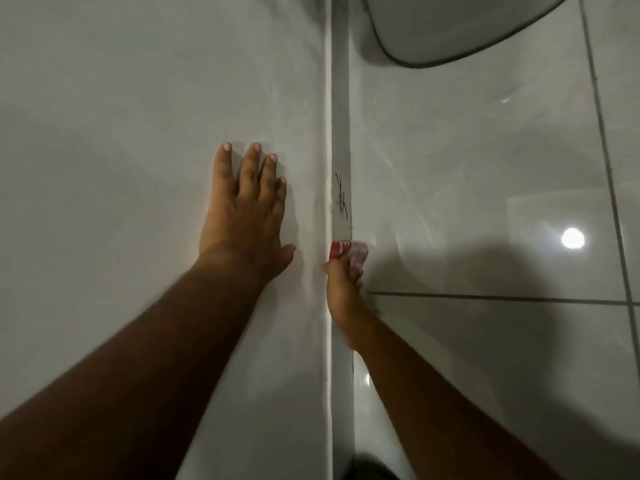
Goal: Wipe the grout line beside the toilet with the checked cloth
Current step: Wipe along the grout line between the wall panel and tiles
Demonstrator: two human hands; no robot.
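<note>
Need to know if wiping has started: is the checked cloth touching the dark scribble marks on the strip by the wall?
Apart. In the head view, the checked cloth sits below the scribble marks, with bare strip between.

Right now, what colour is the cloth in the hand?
Red and white checks on the cloth, bunched in the right hand; head view.

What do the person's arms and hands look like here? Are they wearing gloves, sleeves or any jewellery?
Both arms are bare as far up as the picture shows: no sleeves are in view. The left hand has no glove, ring, watch or bracelet, and its short fingernails look unpainted. The right hand is bare too, with nothing worn at the wrist. Neither arm shows any marking.
</note>
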